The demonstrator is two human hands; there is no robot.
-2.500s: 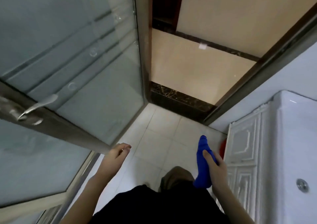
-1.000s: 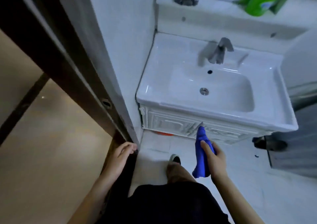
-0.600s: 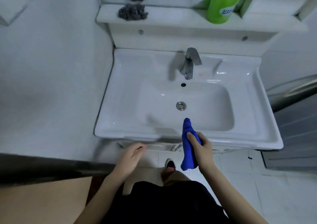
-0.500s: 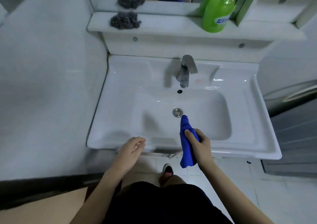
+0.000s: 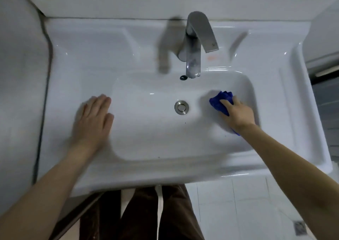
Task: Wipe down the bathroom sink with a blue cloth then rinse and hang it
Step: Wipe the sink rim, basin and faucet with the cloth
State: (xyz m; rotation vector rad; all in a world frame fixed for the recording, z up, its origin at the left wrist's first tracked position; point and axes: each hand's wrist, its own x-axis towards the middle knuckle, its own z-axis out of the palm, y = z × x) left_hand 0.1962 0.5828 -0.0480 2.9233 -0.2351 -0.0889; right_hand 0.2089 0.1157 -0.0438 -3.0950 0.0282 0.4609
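Blue cloth [image 5: 218, 101] in right hand [image 5: 238, 112]; left hand [image 5: 91, 119] flat on sink [image 5: 146, 173].

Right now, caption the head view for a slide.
Right hand holds blue cloth against the basin beside the drain; left hand flat on the sink rim.

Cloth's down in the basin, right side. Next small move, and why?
Probably sweep the right hand leftward, dragging the bunched blue cloth across the basin floor toward the round metal drain. The cloth is pressed against the right part of the bowl of the white ceramic sink, most of the bowl lies to its left, and the left hand lies flat on the left deck, seemingly as a brace.
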